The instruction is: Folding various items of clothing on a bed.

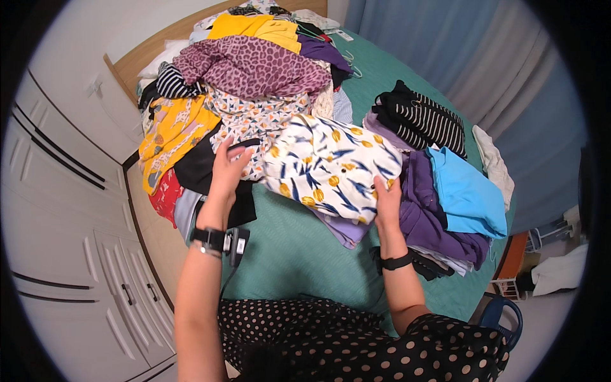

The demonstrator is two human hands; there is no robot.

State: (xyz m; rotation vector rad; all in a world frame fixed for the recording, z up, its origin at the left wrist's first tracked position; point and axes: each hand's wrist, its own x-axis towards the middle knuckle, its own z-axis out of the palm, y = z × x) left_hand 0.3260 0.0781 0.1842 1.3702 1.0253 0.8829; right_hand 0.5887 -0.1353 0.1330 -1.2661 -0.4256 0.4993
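Observation:
A folded white shirt (331, 170) with yellow tulips and dark blue leaves is in front of me, above the bed. My right hand (387, 198) grips its right edge, thumb on top and the other fingers hidden beneath. To the shirt's left, my left hand (230, 164) is apart from it, fingers spread, with nothing in its grasp. Under the shirt's lower edge a folded lilac garment (347, 228) shows. Just past my left hand lies a white garment with small orange and blue triangles (254, 114).
A large heap holds a purple leopard-print garment (258, 69), yellow clothes (251, 28) and a yellow patterned piece (175, 137). Folded stacks on the right include a blue garment (468, 194), a purple one (420, 204) and a black striped one (423, 121). White cabinets (63, 210) stand left of the green bed (293, 254).

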